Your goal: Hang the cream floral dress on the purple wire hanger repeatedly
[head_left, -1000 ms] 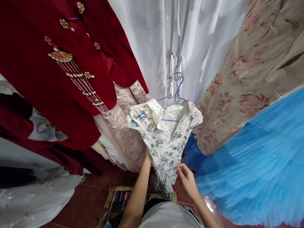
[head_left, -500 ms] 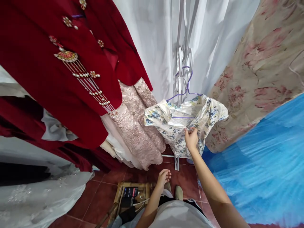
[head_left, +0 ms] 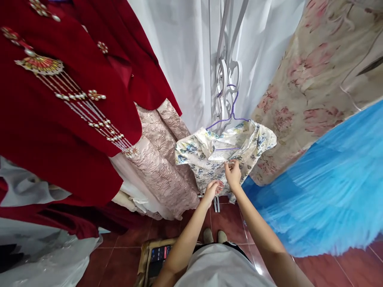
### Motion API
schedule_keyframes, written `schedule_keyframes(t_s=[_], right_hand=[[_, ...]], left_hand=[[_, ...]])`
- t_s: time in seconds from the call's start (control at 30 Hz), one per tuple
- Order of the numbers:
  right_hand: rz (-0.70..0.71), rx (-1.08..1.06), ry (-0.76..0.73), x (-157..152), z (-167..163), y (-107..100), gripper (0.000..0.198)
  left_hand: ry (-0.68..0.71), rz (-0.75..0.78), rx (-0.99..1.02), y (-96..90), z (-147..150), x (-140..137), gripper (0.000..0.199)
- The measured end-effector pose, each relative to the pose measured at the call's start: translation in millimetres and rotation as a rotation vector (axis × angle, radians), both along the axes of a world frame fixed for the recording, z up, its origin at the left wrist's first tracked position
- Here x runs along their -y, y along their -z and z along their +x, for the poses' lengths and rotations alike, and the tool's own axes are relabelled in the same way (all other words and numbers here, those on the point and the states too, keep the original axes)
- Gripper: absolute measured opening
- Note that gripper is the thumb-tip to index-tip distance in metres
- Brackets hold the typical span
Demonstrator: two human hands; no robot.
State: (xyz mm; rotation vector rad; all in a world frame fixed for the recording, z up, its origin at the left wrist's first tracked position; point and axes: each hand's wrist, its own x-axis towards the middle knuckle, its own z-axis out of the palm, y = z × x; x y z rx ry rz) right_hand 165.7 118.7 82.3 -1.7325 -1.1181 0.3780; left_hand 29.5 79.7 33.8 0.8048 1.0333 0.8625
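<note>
A short-sleeved white blouse with blue and yellow flowers (head_left: 191,159) hangs on a purple hanger (head_left: 223,120). The fingers of my right hand (head_left: 233,175) pinch the front edge of its wide neckline. My left hand (head_left: 212,192) is just below and to the left, at the lower front of the blouse. Its fingers are loosely stretched and nothing shows between them; I cannot tell if they touch the cloth. The hanger's hook meets a white scrolled metal stand (head_left: 222,75).
At left hang a red velvet garment (head_left: 68,131) with beaded tassels and a pink brocade skirt (head_left: 161,175). At right are a floral cloth (head_left: 299,103) and blue tulle (head_left: 323,191). A wooden stool (head_left: 145,259) with a phone (head_left: 160,253) stands beside my legs on red tiles (head_left: 122,259).
My left hand has risen from near the stool to the lower front of the blouse. My right hand keeps its pinch on the neckline. The view has shifted slightly.
</note>
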Motion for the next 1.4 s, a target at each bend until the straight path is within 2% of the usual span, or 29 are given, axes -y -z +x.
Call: schedule_keyframes(t_s=[0.2, 0.33, 0.5, 0.7, 0.8, 0.9, 1.07, 1.27, 1.4], right_hand=[[-0.024, 0.016, -0.001, -1.3, -5.9, -1.7, 0.04], [-0.034, 0.002, 0.042, 0.5, -13.2, -0.4, 0.047], [-0.083, 0.016, 0.044, -2.5, -19.8, 0.2, 0.04], [-0.114, 0.025, 0.066, -1.0, -22.1, 8.9, 0.031], [-0.128, 0.017, 0.081, 3.1, -19.5, 12.1, 0.035], [-0.135, 0.035, 0.056, 4.3, -14.4, 9.8, 0.039], [-0.126, 0.04, -0.036, 6.6, -15.0, 5.1, 0.034], [-0.129, 0.002, 0.021, 11.0, -20.9, 4.3, 0.037], [-0.111, -0.016, -0.001, 8.8, -18.5, -3.8, 0.029]], left_hand=[[0.016, 0.078, 0.033, -22.5, -1.6, -13.2, 0.029], [-0.007, 0.163, 0.055, -41.4, -6.4, -23.8, 0.032], [0.026, 0.155, 0.071, -52.6, -8.6, -32.0, 0.032], [0.037, 0.072, 0.133, -39.3, -3.1, -34.5, 0.038], [0.052, 0.024, 0.122, -31.4, -2.5, -32.8, 0.038], [0.068, -0.013, 0.117, -25.9, -4.6, -27.6, 0.036], [0.091, -0.075, 0.134, -20.7, -8.9, -21.4, 0.036], [0.089, -0.07, 0.151, -14.2, -9.6, -21.4, 0.037], [0.076, -0.13, 0.146, -4.0, -7.4, -13.9, 0.031]])
